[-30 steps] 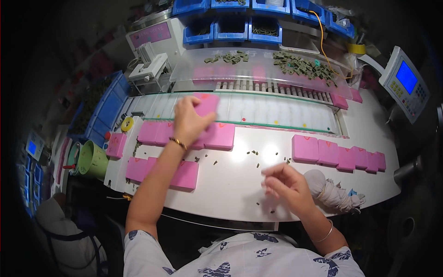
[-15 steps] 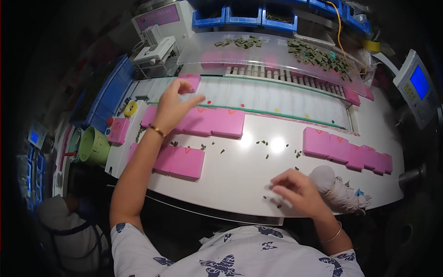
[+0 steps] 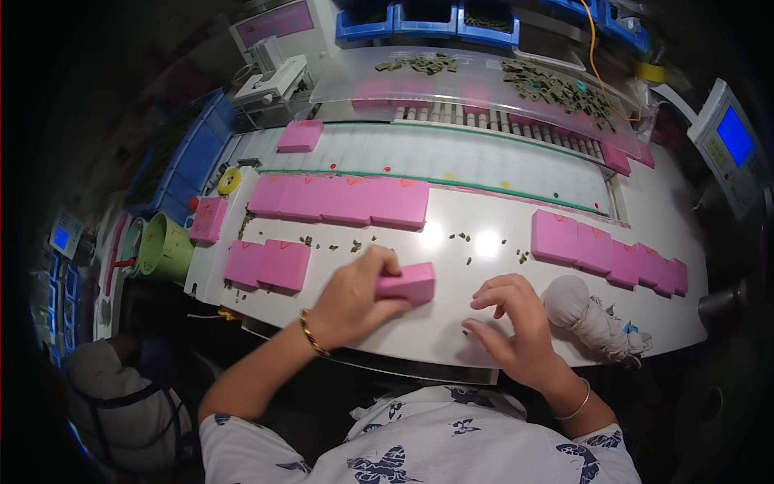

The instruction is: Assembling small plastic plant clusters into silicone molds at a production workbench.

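In front of me my left hand (image 3: 359, 294) grips a pink box (image 3: 415, 282) by its left end, tilted just over the white table. To its right hovers my right hand (image 3: 516, 327), fingers curled and apart, with nothing in them. Two more pink boxes (image 3: 282, 264) lie to the left of my left hand. Behind them a row of pink boxes (image 3: 399, 202) stands along the belt. Small dark green bits (image 3: 359, 244) are scattered between the boxes and my hands.
A moving belt (image 3: 459, 165) with coloured dots carries a pink box (image 3: 300, 135) at its left. More pink boxes (image 3: 556, 235) line the right. A grey cloth bundle (image 3: 592, 319) lies beside my right hand. Dark green pieces (image 3: 556, 89) cover a clear shelf; a green bucket (image 3: 165, 250) stands left.
My left hand has come back from the belt and taken a pink box from the front left group. The belt's box and dots have shifted left. My right hand has barely moved.
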The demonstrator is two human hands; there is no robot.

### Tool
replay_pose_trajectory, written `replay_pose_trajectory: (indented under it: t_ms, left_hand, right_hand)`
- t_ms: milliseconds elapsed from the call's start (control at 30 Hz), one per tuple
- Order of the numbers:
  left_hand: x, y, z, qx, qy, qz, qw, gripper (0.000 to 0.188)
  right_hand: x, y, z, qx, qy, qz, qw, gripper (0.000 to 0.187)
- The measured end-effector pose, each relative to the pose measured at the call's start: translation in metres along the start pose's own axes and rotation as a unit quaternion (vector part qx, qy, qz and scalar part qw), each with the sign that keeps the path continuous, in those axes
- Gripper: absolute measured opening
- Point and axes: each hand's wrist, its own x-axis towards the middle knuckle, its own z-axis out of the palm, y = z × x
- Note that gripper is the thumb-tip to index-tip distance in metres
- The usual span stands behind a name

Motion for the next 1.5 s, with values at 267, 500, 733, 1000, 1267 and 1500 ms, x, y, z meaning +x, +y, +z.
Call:
replay_pose_trajectory:
  t_ms: [267,500,733,1000,1267,1500]
  left_hand:
    - [0.023,0.044,0.053,-0.132,-0.042,0.118,0.983,0.050]
    - [0.027,0.045,0.044,-0.208,-0.115,0.018,0.971,0.034]
    - [0.039,0.027,0.049,-0.255,-0.101,-0.122,0.954,0.033]
    - [0.036,0.030,0.051,-0.256,-0.080,-0.065,0.961,0.027]
    - [0.043,0.016,0.048,-0.469,-0.149,-0.245,0.835,0.025]
    - [0.050,0.018,0.042,-0.517,-0.148,-0.282,0.794,0.023]
  right_hand:
    - [0.004,-0.004,-0.004,-0.258,-0.008,-0.131,0.957,0.032]
    - [0.009,-0.002,-0.006,-0.282,-0.044,-0.159,0.945,0.027]
    - [-0.019,0.004,-0.005,-0.270,-0.024,-0.192,0.943,0.017]
    - [-0.031,0.006,-0.002,-0.123,-0.024,-0.010,0.992,0.022]
    - [-0.006,0.013,0.002,-0.080,0.036,0.114,0.990,0.035]
    - [-0.007,0.011,0.006,-0.066,0.062,0.103,0.991,0.030]
